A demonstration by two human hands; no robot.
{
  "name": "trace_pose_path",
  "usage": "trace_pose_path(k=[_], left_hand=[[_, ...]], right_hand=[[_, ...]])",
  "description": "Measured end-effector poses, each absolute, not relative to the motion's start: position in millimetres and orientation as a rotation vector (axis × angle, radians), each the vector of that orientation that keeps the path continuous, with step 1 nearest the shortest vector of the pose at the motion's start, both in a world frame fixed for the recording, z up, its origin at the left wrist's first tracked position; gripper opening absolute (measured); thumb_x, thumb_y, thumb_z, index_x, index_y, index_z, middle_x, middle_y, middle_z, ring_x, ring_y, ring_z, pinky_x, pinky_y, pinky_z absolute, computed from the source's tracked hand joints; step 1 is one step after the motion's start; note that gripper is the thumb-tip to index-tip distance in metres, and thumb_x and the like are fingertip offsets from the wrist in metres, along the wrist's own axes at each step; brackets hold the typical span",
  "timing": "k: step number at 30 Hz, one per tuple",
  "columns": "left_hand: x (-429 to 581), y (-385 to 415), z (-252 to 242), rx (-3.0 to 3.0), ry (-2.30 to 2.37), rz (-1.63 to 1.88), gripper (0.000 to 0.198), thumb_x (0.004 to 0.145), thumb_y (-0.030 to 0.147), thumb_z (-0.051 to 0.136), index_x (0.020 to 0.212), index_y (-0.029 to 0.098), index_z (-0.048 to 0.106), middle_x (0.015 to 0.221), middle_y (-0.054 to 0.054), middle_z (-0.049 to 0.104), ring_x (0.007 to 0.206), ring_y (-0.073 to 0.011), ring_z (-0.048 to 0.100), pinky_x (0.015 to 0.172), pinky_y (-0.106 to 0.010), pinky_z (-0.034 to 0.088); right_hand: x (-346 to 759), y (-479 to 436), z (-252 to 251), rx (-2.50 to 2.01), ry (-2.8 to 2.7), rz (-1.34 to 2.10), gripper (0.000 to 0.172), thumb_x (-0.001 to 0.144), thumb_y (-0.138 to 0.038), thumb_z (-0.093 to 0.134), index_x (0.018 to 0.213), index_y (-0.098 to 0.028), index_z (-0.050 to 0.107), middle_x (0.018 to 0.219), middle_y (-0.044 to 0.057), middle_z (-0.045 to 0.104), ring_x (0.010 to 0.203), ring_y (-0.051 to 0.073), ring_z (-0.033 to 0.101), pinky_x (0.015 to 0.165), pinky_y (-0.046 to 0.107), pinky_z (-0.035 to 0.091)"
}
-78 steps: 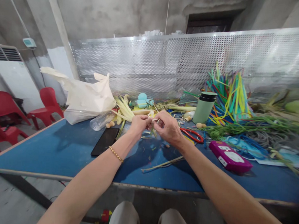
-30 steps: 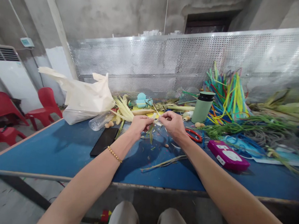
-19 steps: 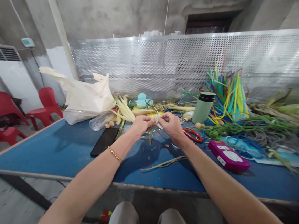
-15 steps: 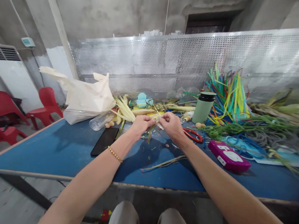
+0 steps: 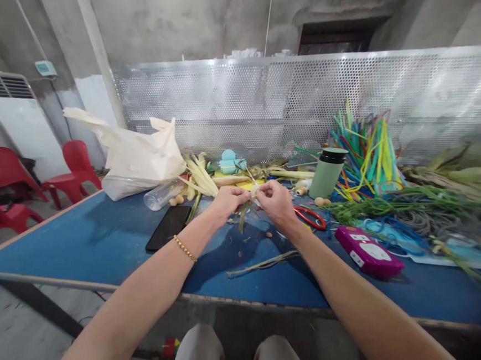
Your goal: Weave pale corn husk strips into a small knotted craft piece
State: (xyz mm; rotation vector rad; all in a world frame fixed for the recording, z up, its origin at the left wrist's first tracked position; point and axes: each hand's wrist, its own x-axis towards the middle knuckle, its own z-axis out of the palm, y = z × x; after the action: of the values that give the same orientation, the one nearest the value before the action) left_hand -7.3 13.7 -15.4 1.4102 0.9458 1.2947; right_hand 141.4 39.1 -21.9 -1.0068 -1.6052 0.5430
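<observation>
A blue-topped wooden-edged table (image 5: pixel 93 251) spreads beneath the left hand (image 5: pixel 227 200) and right hand (image 5: pixel 277 204); a red loop-handled tool (image 5: pixel 309 211) lies just right of them. Between their pinched fingertips they grip a small pale husk-like piece (image 5: pixel 254 191). Judging by this, fine two-handed working is underway, calling next for steady pinches.

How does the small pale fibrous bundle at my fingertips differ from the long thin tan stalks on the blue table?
The small pale fibrous bundle is in the grip of the left hand and right hand; the long thin tan stalks lie on the blue table. The bundle looks compact, the stalks drawn out. The bundle is creamier, the stalks browner. Both resemble plant matter.
</observation>
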Motion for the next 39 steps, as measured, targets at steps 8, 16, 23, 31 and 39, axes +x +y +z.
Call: trace_pose_path(k=[8,16,23,31,39], left_hand=[[-6.0,11.9,-14.0,1.401,0.937,1.279,0.036,0.059,0.04,0.085,0.058,0.013,0.061,0.052,0.002,0.047,0.049,-0.006,0.033,0.049,-0.026,0.019],[-8.6,15.5,-17.3,1.406,0.986,1.31,0.024,0.061,0.026,0.081,0.056,0.013,0.061,0.051,0.002,0.047,0.048,-0.0054,0.032,0.049,-0.026,0.019],[-17.3,23.1,-13.5,1.31,1.004,1.324,0.013,0.059,0.019,0.077,0.059,0.012,0.066,0.053,0.001,0.053,0.047,-0.0058,0.036,0.049,-0.025,0.025],[-26.2,29.4,-11.8,1.275,1.121,1.357,0.01,0.059,0.02,0.076,0.063,0.012,0.071,0.058,-0.003,0.062,0.049,-0.0079,0.045,0.049,-0.024,0.029],[-22.3,23.9,-8.5,1.156,0.967,1.296,0.017,0.059,0.018,0.082,0.064,0.011,0.067,0.061,-0.005,0.065,0.056,-0.0123,0.059,0.057,-0.025,0.041]], right_hand=[[142.1,40.7,-24.7,-1.029,-1.663,0.333,0.01,0.075,-0.025,0.059,0.072,-0.023,0.049,0.059,0.0,0.061,0.056,0.018,0.06,0.057,0.031,0.051],[142.0,41.5,-22.6,-1.01,-1.644,0.485,0.011,0.071,-0.026,0.062,0.07,-0.022,0.053,0.058,0.0,0.062,0.051,0.016,0.058,0.05,0.028,0.047],[150.3,29.6,-6.7,-0.996,-1.677,0.86,0.021,0.078,-0.038,0.067,0.076,-0.019,0.058,0.056,0.001,0.063,0.044,0.015,0.058,0.041,0.026,0.045],[153.7,27.0,-4.0,-0.943,-1.8,0.843,0.029,0.076,-0.026,0.067,0.101,-0.02,0.053,0.053,-0.006,0.059,0.038,0.012,0.052,0.038,0.023,0.039],[160.4,26.8,1.3,-0.808,-1.807,0.885,0.022,0.075,-0.029,0.065,0.093,-0.017,0.068,0.062,-0.001,0.062,0.048,0.012,0.056,0.045,0.024,0.042]])
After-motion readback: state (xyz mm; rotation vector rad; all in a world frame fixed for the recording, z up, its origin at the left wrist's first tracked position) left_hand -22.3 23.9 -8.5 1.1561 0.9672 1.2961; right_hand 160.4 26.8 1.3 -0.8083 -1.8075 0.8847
